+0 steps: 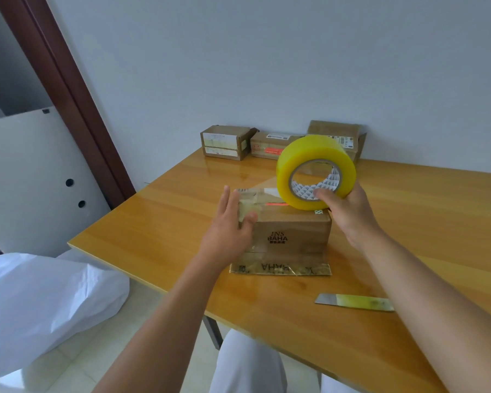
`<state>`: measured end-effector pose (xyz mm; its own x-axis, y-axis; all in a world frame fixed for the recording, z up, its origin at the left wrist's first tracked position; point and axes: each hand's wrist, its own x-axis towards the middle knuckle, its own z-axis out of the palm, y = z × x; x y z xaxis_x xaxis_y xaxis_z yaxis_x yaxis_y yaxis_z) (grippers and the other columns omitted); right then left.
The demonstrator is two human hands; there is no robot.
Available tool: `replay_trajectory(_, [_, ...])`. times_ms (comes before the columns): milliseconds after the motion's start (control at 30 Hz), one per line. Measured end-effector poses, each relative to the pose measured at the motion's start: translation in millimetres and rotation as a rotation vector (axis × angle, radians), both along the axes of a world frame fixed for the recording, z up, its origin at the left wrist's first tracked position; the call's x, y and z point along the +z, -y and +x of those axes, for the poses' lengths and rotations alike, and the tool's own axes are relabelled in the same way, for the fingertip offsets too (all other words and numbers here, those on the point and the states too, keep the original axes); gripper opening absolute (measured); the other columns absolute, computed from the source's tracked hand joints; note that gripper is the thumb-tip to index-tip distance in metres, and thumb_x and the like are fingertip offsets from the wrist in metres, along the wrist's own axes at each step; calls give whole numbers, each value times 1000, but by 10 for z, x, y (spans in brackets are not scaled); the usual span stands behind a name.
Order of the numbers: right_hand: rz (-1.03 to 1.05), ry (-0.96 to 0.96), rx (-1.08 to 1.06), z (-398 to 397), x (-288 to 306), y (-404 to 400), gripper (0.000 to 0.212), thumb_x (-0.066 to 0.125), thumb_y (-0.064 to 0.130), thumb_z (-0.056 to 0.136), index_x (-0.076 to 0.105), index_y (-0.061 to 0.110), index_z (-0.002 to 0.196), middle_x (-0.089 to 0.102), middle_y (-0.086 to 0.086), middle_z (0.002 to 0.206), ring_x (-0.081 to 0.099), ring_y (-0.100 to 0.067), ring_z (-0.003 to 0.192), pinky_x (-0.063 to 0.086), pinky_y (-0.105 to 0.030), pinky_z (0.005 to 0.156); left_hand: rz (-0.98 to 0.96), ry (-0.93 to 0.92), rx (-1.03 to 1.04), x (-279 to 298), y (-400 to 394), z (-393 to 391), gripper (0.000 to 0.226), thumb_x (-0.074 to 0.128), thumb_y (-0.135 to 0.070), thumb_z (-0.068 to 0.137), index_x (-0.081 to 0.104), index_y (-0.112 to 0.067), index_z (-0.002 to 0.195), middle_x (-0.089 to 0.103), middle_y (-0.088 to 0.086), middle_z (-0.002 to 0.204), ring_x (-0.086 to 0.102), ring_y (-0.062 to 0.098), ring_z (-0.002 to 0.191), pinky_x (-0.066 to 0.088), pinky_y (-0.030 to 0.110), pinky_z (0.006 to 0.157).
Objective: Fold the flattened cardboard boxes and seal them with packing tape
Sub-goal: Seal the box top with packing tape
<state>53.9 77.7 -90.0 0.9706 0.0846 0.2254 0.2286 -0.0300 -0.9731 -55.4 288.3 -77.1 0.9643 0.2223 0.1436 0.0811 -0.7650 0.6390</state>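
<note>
Box [291,232]: upright near the middle of the surface [408,222], top flaps down, printed side facing near; placed close in so both hands reach over it.
Left hand [229,222]: flat on the box's left end, fingers [226,198] straight and slightly apart, thumb against the near face; probably pinning the tape's loose end and steadying the box against the pull.
Right hand [349,212]: gripping the roll [315,175], fingers curled into the core, thumb hidden behind; held up over the box's right end, likely to keep the strip taut.
Strip [262,191]: clear tape running from the roll down toward the left hand, across the box top; seems laid along the flap seam.
Stage: sealing of the top apparently under way, strip not yet cut.
Cutter [355,302]: flat on the surface, near right, well apart from the box; within the right hand's reach, likely kept for the cut.
Foil sheet [279,269]: shiny, printed, flat under the box's near edge; purpose unclear.
Far boxes [278,144]: against the wall, set out of the working space; leftmost open-sided.
Bag [48,302]: white, on the floor, left of the surface.
Count: four boxes in all, one in work and three far; one roll; one cutter; one foil sheet; one bag; two hands.
</note>
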Motion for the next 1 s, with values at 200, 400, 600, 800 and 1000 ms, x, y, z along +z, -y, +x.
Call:
replay_trajectory(200, [-52, 29, -32, 13, -43, -15, 43, 72, 27, 86, 56, 22, 126, 67, 0, 104, 64, -20, 97, 49, -36, 76, 262, -59, -153, 108, -67, 113, 63, 31, -32, 107, 0, -12, 158, -1, 4, 167, -7, 17, 152, 0, 37, 123])
replay_trajectory(400, [-74, 50, -43, 17, -33, -41, 31, 65, 22, 92, 55, 20, 121, 57, 6, 85, 55, -11, 76, 39, -28, 64, 433, -44, -138, -4, -73, 84, 57, 16, -37, 108, 4, -14, 159, -4, 2, 167, -9, 13, 152, -4, 32, 122])
replay_trajectory(600, [-123, 99, -91, 4, -42, -63, 35, 63, 21, 94, 52, 21, 127, 56, 5, 79, 55, -6, 67, 42, -20, 58, 531, -36, -167, -1, -105, 94, 60, 10, -46, 106, 4, -18, 159, -3, -2, 167, -9, 9, 151, -8, 30, 122])
replay_trajectory(800, [-152, 132, -110, 3, -53, -80, 38, 62, 18, 95, 51, 17, 131, 58, 8, 86, 54, 15, 65, 37, -3, 51, 696, -95, -141, 37, -28, 120, 95, 5, -78, 88, 3, -15, 159, 0, 4, 167, -6, 15, 153, -6, 35, 121])
replay_trajectory(1000, [-148, 149, -117, -5, -67, -75, 41, 63, 18, 95, 50, 17, 134, 58, 15, 92, 54, 20, 74, 37, 1, 57, 727, -63, -122, 16, 62, 125, 92, 12, -73, 94, 2, -9, 159, 0, 8, 167, -3, 20, 153, -3, 33, 121])
